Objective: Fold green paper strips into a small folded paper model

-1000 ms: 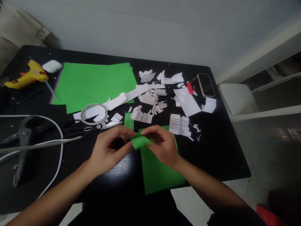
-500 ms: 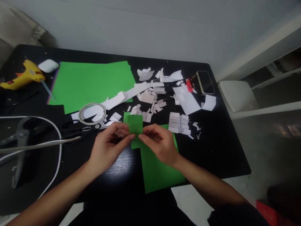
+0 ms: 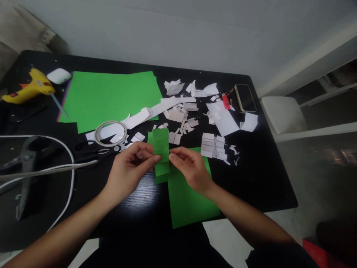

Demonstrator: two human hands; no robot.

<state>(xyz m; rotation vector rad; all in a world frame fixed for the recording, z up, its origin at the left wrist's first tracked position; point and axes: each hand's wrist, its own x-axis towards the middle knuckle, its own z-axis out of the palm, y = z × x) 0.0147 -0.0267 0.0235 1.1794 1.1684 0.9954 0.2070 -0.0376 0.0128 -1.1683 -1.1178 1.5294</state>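
Note:
A creased green paper strip (image 3: 161, 145) stands between my two hands, a second layer of green showing behind its left side. My left hand (image 3: 128, 167) pinches it at the left edge, thumb across its front. At the right edge, my right hand (image 3: 191, 167) has thumb and fingertips closed on the strip. Beneath my right hand lies a larger green sheet (image 3: 189, 204). Folded white paper pieces (image 3: 213, 146) sit in rows just right of that hand. Left of my left hand are black-handled scissors (image 3: 111, 149) and a tape roll (image 3: 97, 134).
Green sheets (image 3: 111, 96) cover the back left of the black table (image 3: 251, 190). A yellow glue gun (image 3: 33, 87), white case (image 3: 59, 76), pliers (image 3: 27, 160) and white cable (image 3: 73, 178) are at left. White scraps (image 3: 175, 113), a red object (image 3: 225, 101) and phone (image 3: 245, 98) lie behind.
The green strip shows longer now, with its top higher and its lower end further down. My right thumb has shifted slightly up and right, to the strip's edge.

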